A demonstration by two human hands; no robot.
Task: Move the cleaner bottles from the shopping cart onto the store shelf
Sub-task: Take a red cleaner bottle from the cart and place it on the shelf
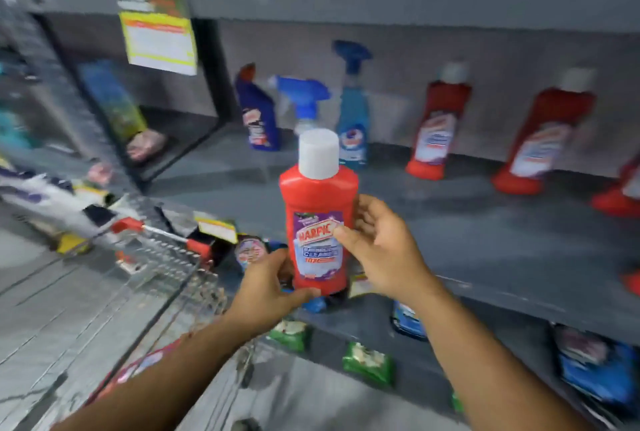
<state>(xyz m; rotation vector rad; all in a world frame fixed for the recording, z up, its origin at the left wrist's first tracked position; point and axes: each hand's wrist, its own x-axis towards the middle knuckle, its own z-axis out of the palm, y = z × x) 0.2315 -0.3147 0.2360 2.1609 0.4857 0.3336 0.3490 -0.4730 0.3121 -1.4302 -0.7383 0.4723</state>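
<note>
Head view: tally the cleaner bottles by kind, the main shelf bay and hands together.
Red bottles: 4 (held Harpic bottle; three standing, the last cut off at frame edge)
Blue trigger spray bottles: 2
Dark blue bottle, red cap: 1
Total: 7; red scrap at lower right edge unclear, uncounted.

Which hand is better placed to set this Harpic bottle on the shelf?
Probably right: the right hand grips the Harpic bottle mid-body, nearer the shelved red bottles; the left hand cups its base.
</note>
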